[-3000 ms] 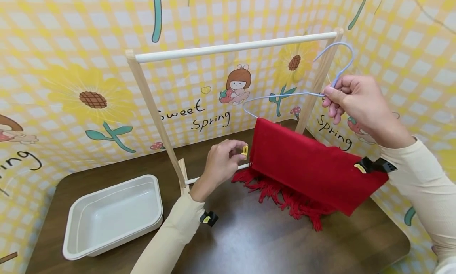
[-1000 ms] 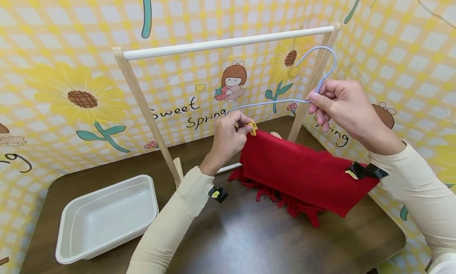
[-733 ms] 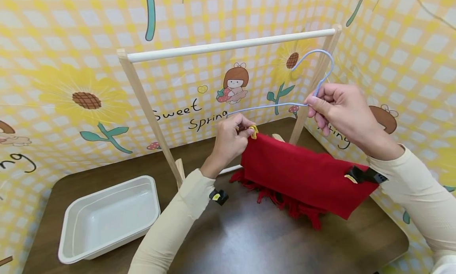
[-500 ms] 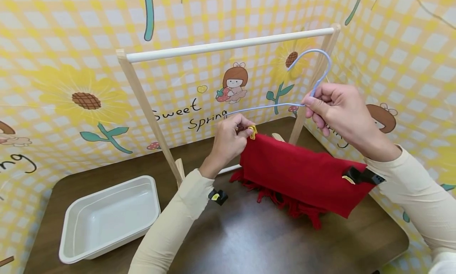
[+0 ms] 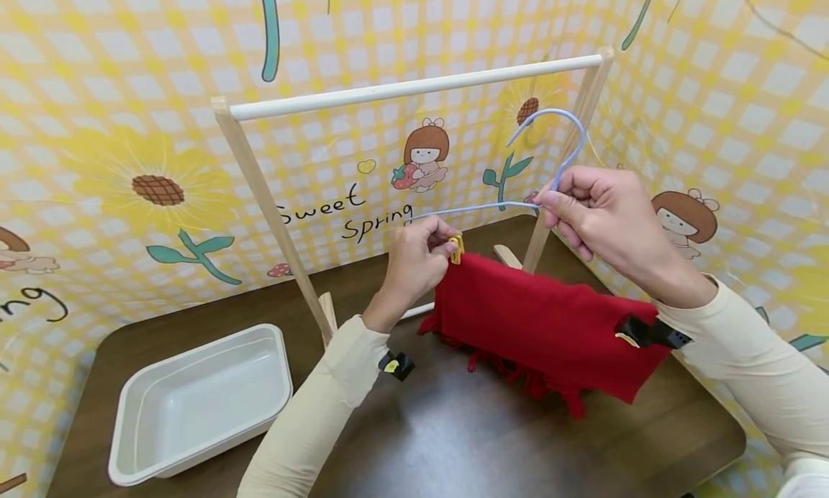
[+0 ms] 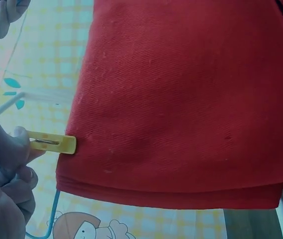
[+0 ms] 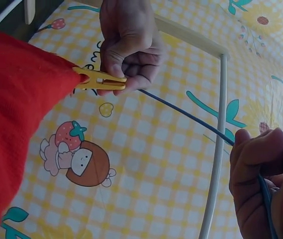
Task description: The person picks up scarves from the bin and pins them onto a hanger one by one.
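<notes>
Left grip (image 5: 417, 260) pinches yellow clip (image 5: 457, 249) on red scarf (image 5: 531, 318), draped over blue hanger (image 5: 550, 111); right grip (image 5: 602, 221) pinches hanger neck. Scarf is likely light, limp: hold at folded top edge.

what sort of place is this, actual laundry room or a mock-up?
Probably a staged mock-up: yellow checked cartoon-print sheeting closes in the brown table, a small wooden rack stands on it, and a black device sits near each sleeve's cuff.
</notes>
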`<state>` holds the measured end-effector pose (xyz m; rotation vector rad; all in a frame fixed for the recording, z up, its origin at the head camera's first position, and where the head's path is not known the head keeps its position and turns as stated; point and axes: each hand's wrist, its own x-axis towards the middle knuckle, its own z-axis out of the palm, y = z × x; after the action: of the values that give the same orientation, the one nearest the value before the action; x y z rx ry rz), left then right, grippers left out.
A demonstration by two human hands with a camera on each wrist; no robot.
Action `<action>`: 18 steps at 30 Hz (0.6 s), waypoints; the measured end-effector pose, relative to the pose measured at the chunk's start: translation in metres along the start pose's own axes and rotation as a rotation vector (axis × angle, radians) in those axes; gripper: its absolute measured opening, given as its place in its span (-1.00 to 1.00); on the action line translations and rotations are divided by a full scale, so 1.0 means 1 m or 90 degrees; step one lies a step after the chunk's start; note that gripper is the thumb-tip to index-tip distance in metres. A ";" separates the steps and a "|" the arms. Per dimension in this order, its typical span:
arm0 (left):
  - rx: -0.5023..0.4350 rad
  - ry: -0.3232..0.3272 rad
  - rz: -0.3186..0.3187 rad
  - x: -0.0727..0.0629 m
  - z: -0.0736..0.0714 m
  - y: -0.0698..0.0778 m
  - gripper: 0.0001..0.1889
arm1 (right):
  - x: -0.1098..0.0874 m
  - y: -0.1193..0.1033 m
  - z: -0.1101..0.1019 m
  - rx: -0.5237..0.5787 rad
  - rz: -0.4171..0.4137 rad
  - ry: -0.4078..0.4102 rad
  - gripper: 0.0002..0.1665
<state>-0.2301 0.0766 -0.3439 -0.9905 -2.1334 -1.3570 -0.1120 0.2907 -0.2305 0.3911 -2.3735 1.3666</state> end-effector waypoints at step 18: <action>0.027 0.023 0.016 -0.020 -0.008 -0.006 -0.72 | 0.005 0.014 0.006 -0.049 0.075 0.010 -0.69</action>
<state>-0.2211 0.0609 -0.3576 -0.9648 -2.1072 -1.3024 -0.1230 0.2923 -0.2419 0.2227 -2.4624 1.3175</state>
